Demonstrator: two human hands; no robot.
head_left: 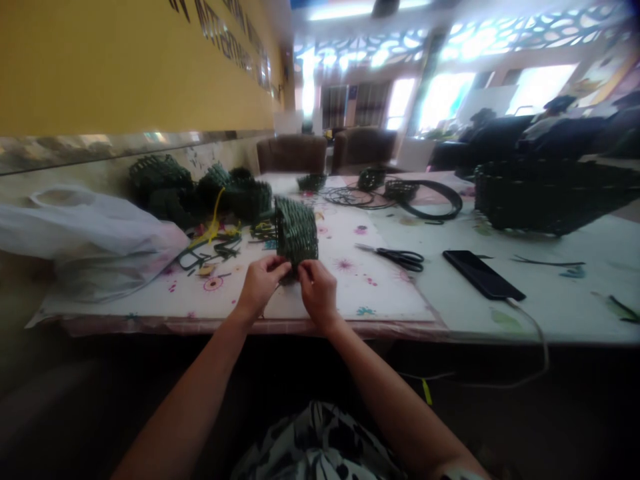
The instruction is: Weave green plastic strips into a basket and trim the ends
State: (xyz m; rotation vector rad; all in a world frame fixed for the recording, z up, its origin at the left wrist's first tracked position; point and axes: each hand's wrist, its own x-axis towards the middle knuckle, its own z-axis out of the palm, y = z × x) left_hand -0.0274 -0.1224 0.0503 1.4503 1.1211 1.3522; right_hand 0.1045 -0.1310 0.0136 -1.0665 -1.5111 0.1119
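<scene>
Dark green woven piece [297, 230] near the middle of the frame, its broad woven face raised and its lower edge down between the two hands; whether that edge touches the counter [575, 313] is hidden. Left hand [263, 283] closed, thumb and fingertips pinched at the lower edge; right hand [319, 291] likewise clamped on it, just beside. Exact strand between the fingers too small to tell. Judgement: edge work on the weave, best done with one hand as anchor, the other drawing the strand snug in short pulls. Even tension matters; too hard a tug would likely skew the rows or pull the rim inward. Pinching close to the working spot should keep the strip from twisting. Forearms low over the near edge, a good steady base. Scissors [395, 256] right of the hands, handy for trimming, though best left until an end is secure. Loose green strips [227, 249] to the left, near a white plastic bag [100, 243]; worth keeping them from snagging. Phone [483, 275] farther right, well apart. Large dark basket [550, 197] at upper right.
</scene>
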